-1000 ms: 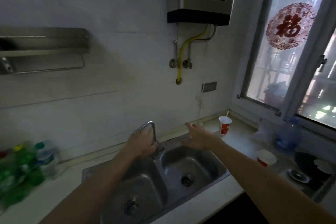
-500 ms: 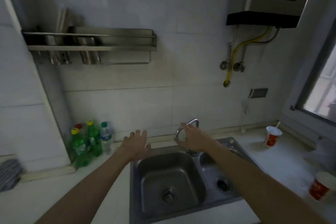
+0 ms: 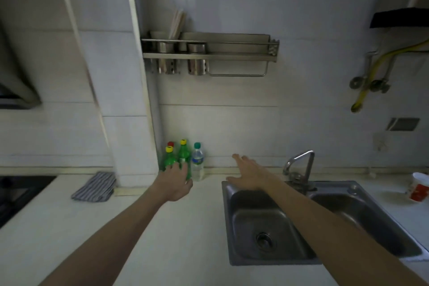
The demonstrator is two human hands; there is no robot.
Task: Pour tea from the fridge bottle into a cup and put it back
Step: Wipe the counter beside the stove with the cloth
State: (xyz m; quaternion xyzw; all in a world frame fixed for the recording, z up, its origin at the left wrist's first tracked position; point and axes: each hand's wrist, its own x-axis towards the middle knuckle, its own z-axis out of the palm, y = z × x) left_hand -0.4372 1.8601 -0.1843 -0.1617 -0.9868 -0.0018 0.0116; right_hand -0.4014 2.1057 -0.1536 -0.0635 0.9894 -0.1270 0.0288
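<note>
Noting my left hand (image 3: pixel 175 182) against a green, yellow-capped bottle (image 3: pixel 183 157) in the wall corner; I cannot tell whether it grips. Right hand (image 3: pixel 249 175) flat, fingers spread, over the sink (image 3: pixel 228 216) rim. Red-and-white cup (image 3: pixel 419 189) upright on the surface (image 3: pixel 185 227), far right.

My left fingers (image 3: pixel 178 170) hide the green bottles' (image 3: pixel 184 155) lower halves; behind them, a red-capped bottle (image 3: pixel 170 144) shows only its cap.

You see yellow caps on the taller green bottle (image 3: pixel 183 157) and the shorter green bottle (image 3: pixel 168 160), a teal cap on the clear bottle (image 3: pixel 197 166), grey-white stripes on the cloth (image 3: pixel 95 187), and red-and-white on the paper cup (image 3: pixel 419 187).
</note>
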